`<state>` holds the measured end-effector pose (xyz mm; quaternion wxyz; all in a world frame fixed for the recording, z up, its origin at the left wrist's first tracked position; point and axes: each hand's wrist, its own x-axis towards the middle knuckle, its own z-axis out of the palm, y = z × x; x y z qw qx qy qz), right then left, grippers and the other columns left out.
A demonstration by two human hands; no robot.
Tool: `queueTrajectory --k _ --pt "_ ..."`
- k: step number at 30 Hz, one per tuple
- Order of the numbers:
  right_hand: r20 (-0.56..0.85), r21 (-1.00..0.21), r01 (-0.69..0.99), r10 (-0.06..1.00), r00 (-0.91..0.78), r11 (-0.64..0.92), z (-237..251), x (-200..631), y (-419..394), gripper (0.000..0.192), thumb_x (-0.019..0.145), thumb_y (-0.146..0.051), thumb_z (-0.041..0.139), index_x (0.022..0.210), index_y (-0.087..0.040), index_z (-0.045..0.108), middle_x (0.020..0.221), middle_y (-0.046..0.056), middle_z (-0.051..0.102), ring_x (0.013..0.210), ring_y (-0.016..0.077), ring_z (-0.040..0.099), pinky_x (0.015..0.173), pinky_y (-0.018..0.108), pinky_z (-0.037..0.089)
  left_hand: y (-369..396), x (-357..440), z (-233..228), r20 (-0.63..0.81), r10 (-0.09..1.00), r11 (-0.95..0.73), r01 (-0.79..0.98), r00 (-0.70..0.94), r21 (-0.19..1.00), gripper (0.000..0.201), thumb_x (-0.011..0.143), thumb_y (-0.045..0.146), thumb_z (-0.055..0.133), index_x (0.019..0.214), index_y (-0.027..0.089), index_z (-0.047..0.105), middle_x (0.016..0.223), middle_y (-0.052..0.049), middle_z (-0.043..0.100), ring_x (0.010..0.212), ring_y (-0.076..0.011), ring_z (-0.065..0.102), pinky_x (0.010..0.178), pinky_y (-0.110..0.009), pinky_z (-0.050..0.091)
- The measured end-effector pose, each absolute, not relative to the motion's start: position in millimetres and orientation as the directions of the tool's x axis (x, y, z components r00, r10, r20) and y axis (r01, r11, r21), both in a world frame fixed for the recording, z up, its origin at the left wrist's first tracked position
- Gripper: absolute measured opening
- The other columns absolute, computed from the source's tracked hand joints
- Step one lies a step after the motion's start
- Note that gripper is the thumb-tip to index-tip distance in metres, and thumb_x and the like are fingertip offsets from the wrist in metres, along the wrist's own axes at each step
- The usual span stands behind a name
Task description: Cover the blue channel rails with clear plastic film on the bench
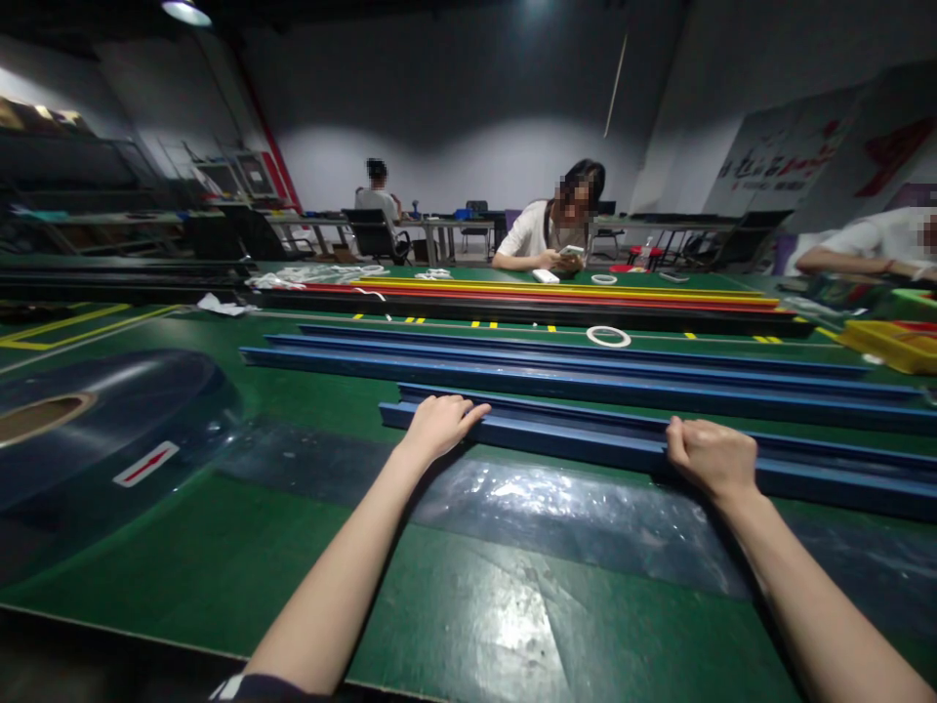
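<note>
A long blue channel-shaped strip (571, 434) lies across the green table (307, 547), nearest to me. My left hand (437, 426) rests on its left end, fingers curled over the near wall. My right hand (712, 457) grips the same strip farther right, fingers closed over its near wall. A sheet of clear plastic film (556, 508) is spread on the table just in front of the strip, under my forearms.
Two more blue strips (556, 366) lie behind, then black, red and yellow strips (556, 293). A big roll of film (88, 430) sits at the left. A white tape ring (608, 336) lies mid-table. Yellow tray (889, 344) at right. Other people sit across the table.
</note>
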<state>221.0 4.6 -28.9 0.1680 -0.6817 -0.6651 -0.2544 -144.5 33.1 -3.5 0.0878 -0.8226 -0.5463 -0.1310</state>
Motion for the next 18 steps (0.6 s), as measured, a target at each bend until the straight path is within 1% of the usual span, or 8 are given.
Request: queueTrajectory --k 3,6,9,11,14,16,18 --pt "0.578 0.098 0.991 0.816 0.019 -0.092 -32 229 4 0.05 0.084 -0.034 0.031 0.049 -0.012 0.06 0.055 0.011 0.061 0.046 0.0134 0.048 0.046 0.024 0.02 36 -157 -1 0.256 0.921 -0.312 0.95 0.294 0.032 0.064 0.09 0.055 0.016 0.069 0.018 0.064 0.08 -0.007 0.069 0.075 -0.0188 0.063 0.062 -0.025 0.038" --pt "0.585 0.072 0.996 0.811 0.0 -0.052 -34 233 5 0.051 0.083 -0.036 0.032 0.047 -0.013 0.058 0.054 0.01 0.061 0.045 0.0118 0.045 0.046 0.024 0.019 36 -163 3 0.145 0.97 -0.206 0.975 0.193 0.078 0.071 0.088 0.059 0.011 0.072 0.016 0.066 0.082 -0.01 0.068 0.08 -0.0223 0.063 0.066 -0.027 0.041" --pt "0.577 0.045 0.999 0.817 -0.01 -0.02 -32 235 6 0.053 0.084 -0.04 0.032 0.045 -0.015 0.057 0.053 0.008 0.06 0.045 0.011 0.043 0.047 0.024 0.019 36 -165 9 0.057 0.991 -0.128 0.99 0.124 0.058 0.075 0.088 0.057 0.007 0.075 0.015 0.067 0.083 -0.013 0.068 0.083 -0.0258 0.063 0.073 -0.032 0.042" --pt "0.563 0.039 0.999 0.827 -0.005 -0.02 -29 237 6 0.053 0.085 -0.042 0.032 0.047 -0.015 0.057 0.053 0.007 0.059 0.046 0.011 0.043 0.047 0.024 0.019 35 -166 13 0.052 0.995 -0.085 0.996 0.085 0.017 0.073 0.089 0.052 0.007 0.077 0.013 0.068 0.086 -0.015 0.068 0.086 -0.0274 0.063 0.079 -0.037 0.04" --pt "0.575 0.026 0.999 0.818 0.017 -0.039 -23 243 5 0.047 0.086 -0.041 0.032 0.055 -0.017 0.057 0.061 0.005 0.059 0.054 0.0116 0.046 0.047 0.023 0.02 33 -169 16 0.082 0.996 0.039 0.999 -0.037 -0.017 0.07 0.089 0.049 0.01 0.079 0.012 0.069 0.088 -0.016 0.068 0.089 -0.0286 0.062 0.085 -0.042 0.036" --pt "0.598 0.005 0.998 0.8 0.042 -0.056 -20 250 4 0.042 0.086 -0.039 0.032 0.06 -0.017 0.056 0.066 0.004 0.059 0.063 0.0129 0.05 0.048 0.023 0.023 32 -172 16 0.104 0.988 0.119 0.992 -0.115 -0.036 0.068 0.089 0.051 0.015 0.079 0.011 0.069 0.09 -0.017 0.068 0.091 -0.03 0.061 0.085 -0.044 0.036" --pt "0.599 -0.03 0.997 0.797 0.079 -0.076 -19 259 4 0.037 0.086 -0.039 0.033 0.066 -0.018 0.056 0.07 0.004 0.059 0.072 0.0146 0.052 0.051 0.023 0.026 31 -174 15 0.128 0.98 0.162 0.985 -0.153 -0.06 0.066 0.088 0.053 0.019 0.08 0.01 0.069 0.094 -0.018 0.066 0.092 -0.0318 0.059 0.082 -0.045 0.037"
